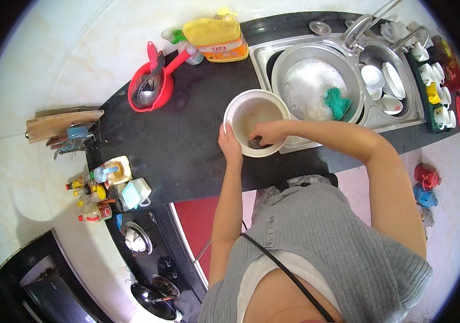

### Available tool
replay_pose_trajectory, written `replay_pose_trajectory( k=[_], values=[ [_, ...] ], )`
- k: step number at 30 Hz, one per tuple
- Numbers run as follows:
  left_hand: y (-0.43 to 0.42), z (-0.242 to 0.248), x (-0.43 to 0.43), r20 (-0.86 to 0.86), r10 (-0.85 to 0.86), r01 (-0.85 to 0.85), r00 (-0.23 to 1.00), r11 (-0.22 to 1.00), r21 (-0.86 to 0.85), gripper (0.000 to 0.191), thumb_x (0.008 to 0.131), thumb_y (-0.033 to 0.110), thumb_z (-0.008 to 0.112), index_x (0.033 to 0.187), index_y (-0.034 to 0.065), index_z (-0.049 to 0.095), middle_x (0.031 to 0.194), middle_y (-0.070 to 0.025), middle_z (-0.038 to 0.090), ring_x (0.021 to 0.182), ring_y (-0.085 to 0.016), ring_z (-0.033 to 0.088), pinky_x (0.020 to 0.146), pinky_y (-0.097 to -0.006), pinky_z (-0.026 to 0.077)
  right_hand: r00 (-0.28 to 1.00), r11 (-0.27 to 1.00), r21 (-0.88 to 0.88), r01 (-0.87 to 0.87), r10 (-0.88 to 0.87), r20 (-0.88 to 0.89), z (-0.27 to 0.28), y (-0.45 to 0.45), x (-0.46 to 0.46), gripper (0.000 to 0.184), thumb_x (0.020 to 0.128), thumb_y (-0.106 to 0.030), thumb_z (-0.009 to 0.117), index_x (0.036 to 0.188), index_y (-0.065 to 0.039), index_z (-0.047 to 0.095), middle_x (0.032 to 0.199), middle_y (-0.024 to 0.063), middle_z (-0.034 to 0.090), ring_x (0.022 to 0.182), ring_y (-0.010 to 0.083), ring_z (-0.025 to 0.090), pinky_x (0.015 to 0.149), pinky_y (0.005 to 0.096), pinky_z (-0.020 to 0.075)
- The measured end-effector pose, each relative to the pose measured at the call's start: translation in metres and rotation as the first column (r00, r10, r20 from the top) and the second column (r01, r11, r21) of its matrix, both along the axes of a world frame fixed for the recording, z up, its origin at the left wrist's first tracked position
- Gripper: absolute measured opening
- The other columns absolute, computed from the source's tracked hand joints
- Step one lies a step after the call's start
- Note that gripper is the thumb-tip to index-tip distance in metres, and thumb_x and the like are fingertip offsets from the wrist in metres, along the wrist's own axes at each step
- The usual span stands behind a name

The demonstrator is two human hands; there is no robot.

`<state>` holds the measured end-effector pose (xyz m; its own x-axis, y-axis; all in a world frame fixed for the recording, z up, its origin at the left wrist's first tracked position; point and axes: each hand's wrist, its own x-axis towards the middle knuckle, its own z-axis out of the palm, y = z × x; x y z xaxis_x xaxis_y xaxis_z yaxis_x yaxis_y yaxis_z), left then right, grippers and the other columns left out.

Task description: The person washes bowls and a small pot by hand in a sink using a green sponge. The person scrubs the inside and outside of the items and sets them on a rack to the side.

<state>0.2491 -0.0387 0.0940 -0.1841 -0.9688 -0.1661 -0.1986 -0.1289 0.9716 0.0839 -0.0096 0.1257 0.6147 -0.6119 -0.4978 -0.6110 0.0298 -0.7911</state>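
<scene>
A deep white bowl (256,96) stands at the left edge of the sink, partly over the dark counter. My left hand (230,144) grips its left side, with the thumb by the rim. Inside the bowl, my right hand (272,132) holds a dark scouring pad (257,143) against the lower inner wall. The bowl's inside looks brownish. Just right of it, a large metal basin (278,87) sits in the sink with sudsy water (310,78). A green cloth (337,104) lies in that basin, near its lower right side.
White bowls and dishes (393,80) fill the right sink bowl (405,60), beneath a faucet (357,30). Cups (427,74) stand on a green tray (436,128) farther right. A red colander (167,91) with utensils and a yellow detergent jug (216,38) stand along the wall. Condiment bottles (96,212) crowd the left.
</scene>
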Motion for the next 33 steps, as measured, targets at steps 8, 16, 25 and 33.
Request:
replay_pose_trajectory(
  k=[8, 16, 25, 33],
  values=[
    [0.008, 0.003, -0.002, -0.451, 0.166, 0.062, 0.877, 0.892, 0.448, 0.064, 0.093, 0.051, 0.023, 0.121, -0.0030, 0.043, 0.117, -0.0119, 0.051, 0.106, -0.022, 0.050, 0.092, -0.0341, 0.039, 0.003, 0.201, 0.489, 0.849, -0.927, 0.375, -0.014, -0.022, 0.046, 0.029, 0.079, -0.017, 0.058, 0.104, -0.005, 0.052, 0.093, 0.0154, 0.058, 0.086, 0.0282, 0.055, 0.080, 0.0380, 0.0426],
    [-0.002, 0.004, 0.002, -0.401, 0.160, -0.043, 0.902, 0.958, 0.284, 0.050, 0.096, 0.040, 0.029, 0.116, -0.0018, 0.049, 0.108, -0.0098, 0.056, 0.095, -0.018, 0.055, 0.084, -0.0308, 0.044, 0.984, 0.973, -0.160, -0.166, 0.154, -0.087, 0.003, -0.016, -0.013, 0.033, 0.078, -0.017, 0.060, 0.105, -0.001, 0.051, 0.105, 0.0172, 0.052, 0.090, 0.0316, 0.055, 0.084, 0.0367, 0.0421],
    [-0.031, 0.013, 0.013, 0.016, -0.104, 0.104, 0.994, 0.995, -0.003, 0.042, 0.096, 0.033, 0.035, 0.098, -0.0031, 0.057, 0.089, -0.0081, 0.059, 0.080, -0.013, 0.052, 0.072, -0.0283, 0.042, 0.823, 0.806, -0.173, 0.566, -0.536, 0.189, -0.017, 0.004, 0.045, 0.033, 0.081, -0.014, 0.055, 0.109, 0.000, 0.045, 0.103, 0.0223, 0.052, 0.090, 0.0344, 0.055, 0.082, 0.0417, 0.0409],
    [0.005, -0.004, 0.038, 0.247, 0.083, -0.014, 0.965, 0.963, -0.269, 0.034, 0.096, 0.024, 0.032, 0.090, -0.0050, 0.049, 0.074, -0.0171, 0.052, 0.074, -0.026, 0.054, 0.067, -0.0364, 0.041, -0.343, -0.221, 0.700, 0.679, -0.939, 0.037, -0.011, -0.038, 0.066, 0.034, 0.087, -0.012, 0.049, 0.119, -0.003, 0.041, 0.109, 0.0161, 0.052, 0.099, 0.0286, 0.054, 0.063, 0.0354, 0.0519]
  ],
)
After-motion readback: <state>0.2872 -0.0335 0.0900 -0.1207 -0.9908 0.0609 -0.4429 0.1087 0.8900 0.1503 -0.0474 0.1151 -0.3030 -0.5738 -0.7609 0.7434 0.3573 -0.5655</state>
